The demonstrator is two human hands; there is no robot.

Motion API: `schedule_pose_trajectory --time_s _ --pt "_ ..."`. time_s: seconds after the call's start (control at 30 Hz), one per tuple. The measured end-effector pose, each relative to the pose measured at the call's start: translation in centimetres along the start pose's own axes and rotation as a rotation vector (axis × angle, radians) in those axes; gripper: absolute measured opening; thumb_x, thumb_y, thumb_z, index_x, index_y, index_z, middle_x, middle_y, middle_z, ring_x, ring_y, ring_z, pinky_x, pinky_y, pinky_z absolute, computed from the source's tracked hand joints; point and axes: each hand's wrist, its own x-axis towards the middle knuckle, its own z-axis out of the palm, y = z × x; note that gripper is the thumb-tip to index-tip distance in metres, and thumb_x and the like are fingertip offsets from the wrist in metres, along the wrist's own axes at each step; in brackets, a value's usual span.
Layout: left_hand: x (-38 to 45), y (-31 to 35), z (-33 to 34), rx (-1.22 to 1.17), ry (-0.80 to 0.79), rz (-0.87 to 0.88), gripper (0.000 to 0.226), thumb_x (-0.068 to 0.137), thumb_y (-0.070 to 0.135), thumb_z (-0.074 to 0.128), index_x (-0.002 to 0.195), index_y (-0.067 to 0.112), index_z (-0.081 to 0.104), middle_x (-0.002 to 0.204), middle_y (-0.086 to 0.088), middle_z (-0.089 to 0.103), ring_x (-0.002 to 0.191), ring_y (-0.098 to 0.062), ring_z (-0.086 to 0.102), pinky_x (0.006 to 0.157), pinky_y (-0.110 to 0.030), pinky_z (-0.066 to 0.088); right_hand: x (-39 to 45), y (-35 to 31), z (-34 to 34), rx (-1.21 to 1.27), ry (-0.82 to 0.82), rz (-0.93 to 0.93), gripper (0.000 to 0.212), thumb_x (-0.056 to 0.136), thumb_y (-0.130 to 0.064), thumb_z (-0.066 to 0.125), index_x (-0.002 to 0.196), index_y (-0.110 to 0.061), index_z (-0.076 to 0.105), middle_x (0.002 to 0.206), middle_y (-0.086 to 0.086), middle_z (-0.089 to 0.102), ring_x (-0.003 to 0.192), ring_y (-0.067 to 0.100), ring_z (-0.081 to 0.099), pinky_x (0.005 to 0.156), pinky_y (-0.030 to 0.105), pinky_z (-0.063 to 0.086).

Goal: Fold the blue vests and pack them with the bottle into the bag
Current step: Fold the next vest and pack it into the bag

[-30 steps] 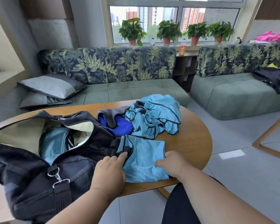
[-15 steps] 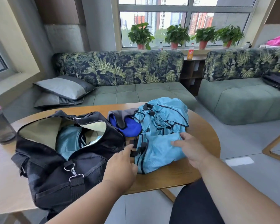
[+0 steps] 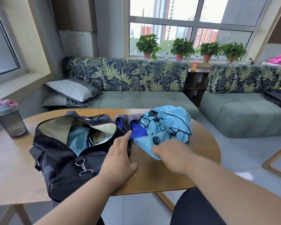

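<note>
While gripped by right hand: folded blue vest, lifted beside open bag.
Left hand open, fingers straight against bag's end; bottle near table's left edge.

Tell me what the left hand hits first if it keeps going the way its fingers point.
Most likely the dark blue cloth beside the bag. The left hand lies open, fingers aimed up and away toward it, tips almost there. Depth is hard to judge, so it may brush the bag's end first.
</note>
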Motion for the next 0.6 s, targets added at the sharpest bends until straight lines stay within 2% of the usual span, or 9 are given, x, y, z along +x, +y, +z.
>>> schedule_pose_trajectory --time_s 0.07,0.13,0.2,0.27,0.37,0.43,0.5,0.57,0.6 --pt "-1.2 -0.7 0.7 0.152 -0.129 0.091 0.105 0.075 0.03 0.076 0.164 0.038 0.021 0.155 0.009 0.035 0.137 -0.018 0.042 0.118 -0.026 0.029 -1.2 -1.3 4.8 0.041 -0.069 0.011 0.026 0.085 -0.004 0.054 0.1 -0.025 0.05 0.093 0.01 0.068 0.086 0.036 0.065 0.071 0.042 0.049" --pt "-2.3 -1.7 1.7 0.316 -0.212 0.202 0.095 0.074 0.033 0.074 0.161 0.038 0.033 0.152 0.01 0.043 0.134 -0.021 0.047 0.116 -0.03 0.034 -2.6 -2.2 8.0 0.161 -0.1 0.042 0.03 0.084 -0.004 0.054 0.106 -0.024 0.055 0.102 0.007 0.07 0.097 0.035 0.064 0.072 0.037 0.039" --pt "-2.9 -2.7 2.7 0.42 -0.275 0.276 0.087 0.065 0.037 0.077 0.148 0.039 0.051 0.139 0.012 0.058 0.124 -0.021 0.058 0.11 -0.037 0.045 -3.9 -2.8 9.4 0.311 -0.048 0.069 0.036 0.085 -0.009 0.057 0.115 -0.03 0.057 0.113 -0.001 0.065 0.106 0.025 0.059 0.077 0.033 0.036" --pt "-3.2 -3.5 3.5 0.474 -0.293 0.32 0.079 0.055 0.042 0.081 0.132 0.04 0.064 0.122 0.016 0.067 0.114 -0.018 0.064 0.106 -0.041 0.05 -4.6 -2.6 10.4 0.322 0.054 0.096 0.05 0.086 -0.024 0.064 0.133 -0.036 0.053 0.129 -0.009 0.054 0.118 0.017 0.051 0.094 0.029 0.041" --pt "-3.7 -3.6 4.0 0.521 -0.302 0.339 0.063 0.056 0.046 0.077 0.119 0.044 0.071 0.108 0.024 0.07 0.111 -0.013 0.067 0.112 -0.043 0.038 -5.5 -2.0 11.0 0.251 0.012 0.233 0.073 0.087 -0.044 0.066 0.154 -0.034 0.04 0.152 -0.002 0.039 0.136 0.022 0.044 0.114 0.035 0.037" --pt "-3.9 -3.1 4.2 0.553 -0.306 0.34 0.056 0.056 0.046 0.074 0.112 0.045 0.074 0.099 0.025 0.07 0.108 -0.011 0.069 0.113 -0.043 0.028 -5.8 -1.6 11.6 0.26 -0.089 0.268 0.065 0.092 -0.042 0.06 0.154 -0.033 0.043 0.161 0.002 0.034 0.144 0.028 0.04 0.12 0.041 0.033" --pt "-4.2 -2.7 4.4 0.576 -0.309 0.33 0.05 0.059 0.048 0.07 0.109 0.045 0.075 0.09 0.025 0.07 0.105 -0.011 0.069 0.113 -0.043 0.025 -5.9 -1.5 11.7 0.32 -0.097 0.228 0.046 0.096 -0.033 0.054 0.142 -0.037 0.056 0.149 -0.003 0.048 0.135 0.026 0.049 0.112 0.04 0.042" --pt "-4.4 -2.7 4.5 0.553 -0.315 0.312 0.05 0.068 0.051 0.059 0.115 0.043 0.074 0.092 0.022 0.07 0.11 -0.013 0.068 0.12 -0.044 0.026 -5.8 -1.6 11.3 0.458 -0.05 0.228 0.022 0.099 -0.031 0.051 0.117 -0.033 0.065 0.118 -0.01 0.063 0.112 0.019 0.06 0.093 0.036 0.05" --pt "-4.5 -2.7 4.5 0.544 -0.324 0.307 0.052 0.071 0.053 0.054 0.118 0.043 0.073 0.094 0.021 0.07 0.113 -0.015 0.067 0.122 -0.046 0.029 -5.9 -1.6 11.2 0.517 -0.03 0.238 0.015 0.101 -0.034 0.05 0.105 -0.031 0.064 0.106 -0.012 0.064 0.101 0.016 0.061 0.087 0.037 0.051"
